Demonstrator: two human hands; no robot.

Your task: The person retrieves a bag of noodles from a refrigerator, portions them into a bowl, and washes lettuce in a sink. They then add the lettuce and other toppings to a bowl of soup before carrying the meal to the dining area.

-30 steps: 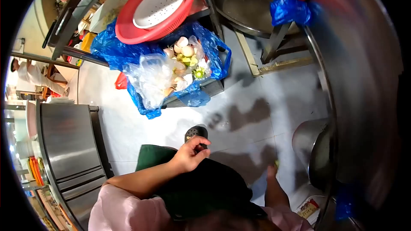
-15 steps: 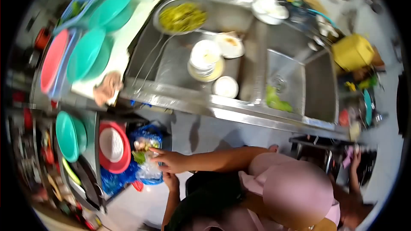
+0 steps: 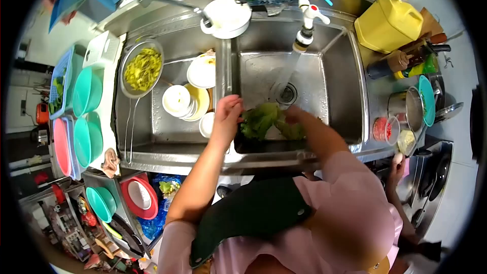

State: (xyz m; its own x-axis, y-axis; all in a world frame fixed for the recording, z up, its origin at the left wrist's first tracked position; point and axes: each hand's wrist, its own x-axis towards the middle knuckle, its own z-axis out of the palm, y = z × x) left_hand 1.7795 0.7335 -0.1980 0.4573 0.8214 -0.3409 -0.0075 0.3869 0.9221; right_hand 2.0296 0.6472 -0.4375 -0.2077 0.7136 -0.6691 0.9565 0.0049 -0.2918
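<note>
A bunch of leafy greens point(image 3: 261, 120) lies in the right basin of a steel sink point(image 3: 337, 104). My left hand point(image 3: 227, 115) reaches over the divider and grips the bunch's left side. Partly hidden among the leaves, my right hand point(image 3: 296, 118) holds the right side. Above them, water runs from the tap point(image 3: 306, 26) toward the drain point(image 3: 287, 93).
The left basin holds stacked plates point(image 3: 178, 100) and a steel strainer of cut yellow-green vegetable point(image 3: 142, 68). Teal bowls point(image 3: 87, 92) stand on the left counter, a yellow jug point(image 3: 388, 19) and bottles at the right. Another person's hand point(image 3: 397, 164) is at the right, near the stove.
My view swung from the floor and blue waste bag up to the sink. Both hands left the bag and now hold greens in the right basin.
</note>
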